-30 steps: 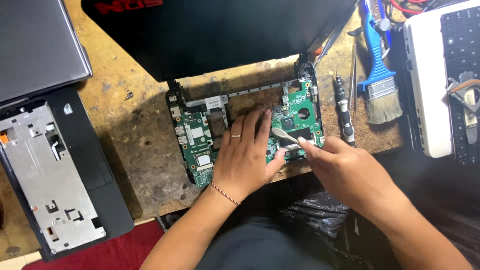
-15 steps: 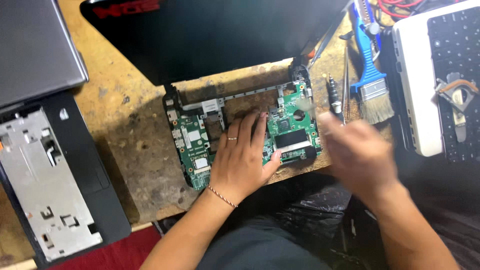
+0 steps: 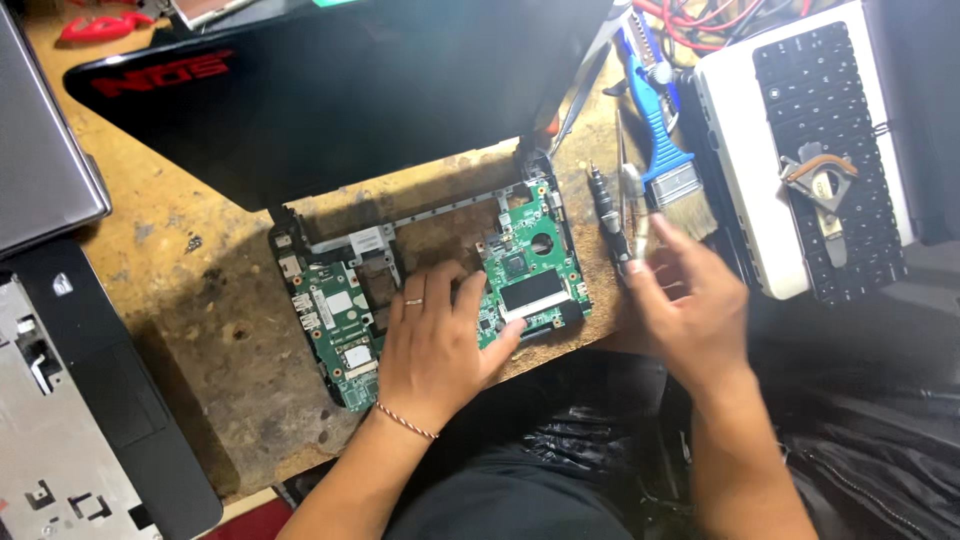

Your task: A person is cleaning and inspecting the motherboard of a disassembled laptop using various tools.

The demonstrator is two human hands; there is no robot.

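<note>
Head view: left hand flat on board, right hand at screwdriver.
My left fingers lie spread, pressing the green board mid-bench; my blurred right fingers curl at the screwdriver beside the brush, grip unclear. Best to keep the board pinned and take the tool by its handle.

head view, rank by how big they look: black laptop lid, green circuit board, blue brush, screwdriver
1. black lid, largest by far
2. green board, partly under the left hand
3. blue brush
4. screwdriver, smallest; its lower end is hidden by the blurred right hand, so its full length is unsure
</note>
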